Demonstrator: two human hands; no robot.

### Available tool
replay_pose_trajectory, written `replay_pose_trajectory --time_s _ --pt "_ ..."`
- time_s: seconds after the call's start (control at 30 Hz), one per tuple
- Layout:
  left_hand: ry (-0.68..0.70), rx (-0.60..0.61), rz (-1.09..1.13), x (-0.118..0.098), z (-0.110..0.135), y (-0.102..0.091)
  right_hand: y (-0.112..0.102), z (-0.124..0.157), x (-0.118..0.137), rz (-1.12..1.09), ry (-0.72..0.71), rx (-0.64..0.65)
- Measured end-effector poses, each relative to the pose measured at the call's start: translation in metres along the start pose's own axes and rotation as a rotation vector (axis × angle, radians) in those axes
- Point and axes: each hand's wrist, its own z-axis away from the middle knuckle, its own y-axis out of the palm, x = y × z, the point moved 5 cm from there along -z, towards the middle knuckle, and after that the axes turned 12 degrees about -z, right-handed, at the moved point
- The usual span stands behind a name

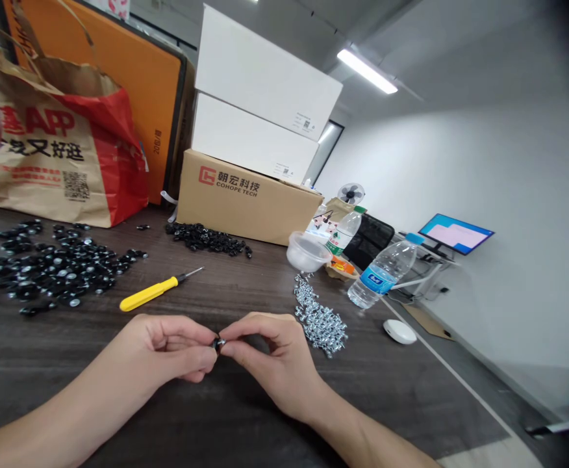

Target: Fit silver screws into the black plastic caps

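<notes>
My left hand [180, 348] pinches a small black plastic part [215, 344] between thumb and fingertips. Meeting it from the other side, my right hand [269, 354] has thumb and forefinger closed on a small silver screw [223, 342] at the black part. How deep the screw sits is hidden by the fingertips. Beyond my left hand lies a yellow-handled screwdriver [151, 294], its tip pointing right and away. A heap of silver screws [321, 322] spreads beside my right hand. Black parts with silver screw heads [60, 266] are piled at the left, and plain black parts [209, 239] at the back.
A paper bag [45, 149] stands back left before an orange box [162, 97]. White boxes [255, 130] rest on a brown carton [245, 205]. At the right are a plastic tub [308, 252], two bottles, one with a blue cap [384, 273], and a round white case [400, 331].
</notes>
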Motion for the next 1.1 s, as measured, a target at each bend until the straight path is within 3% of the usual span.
replay_pose_trajectory --time_s 0.57,0.87,1.1 --pt "0.021 -0.116 -0.073 -0.003 0.004 0.000 0.000 0.002 0.002 0.105 0.028 -0.047" --pt "0.036 -0.164 -0.141 -0.022 0.011 0.001 0.001 0.003 0.001 0.111 0.106 -0.031" --pt "0.050 -0.135 -0.139 -0.024 0.013 0.001 0.002 0.003 0.000 0.033 0.073 -0.046"
